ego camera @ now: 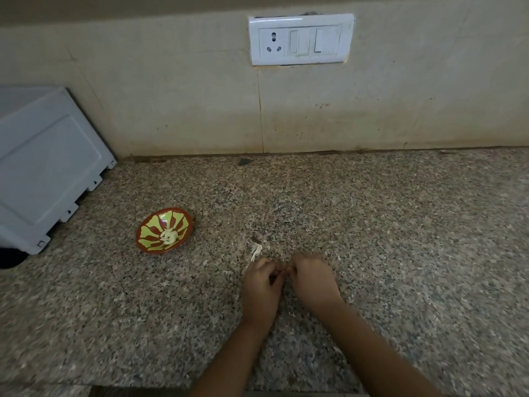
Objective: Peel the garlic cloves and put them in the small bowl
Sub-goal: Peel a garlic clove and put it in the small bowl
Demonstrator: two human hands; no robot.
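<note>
A small red bowl point(148, 227) with a yellow-green petal pattern sits on the granite counter, left of centre, holding several peeled garlic cloves point(169, 236). My left hand point(262, 282) and my right hand point(310, 277) meet fingertip to fingertip low over the counter, right of the bowl. Their fingers are curled round something small between them, most likely a garlic clove, which is almost fully hidden. A scrap of white garlic skin point(255, 251) lies on the counter just beyond my left hand.
A pale grey appliance point(43, 167) stands at the left against the tiled wall. A white socket and switch plate point(300, 40) is mounted on the wall. The counter's front edge point(143, 386) runs along the bottom.
</note>
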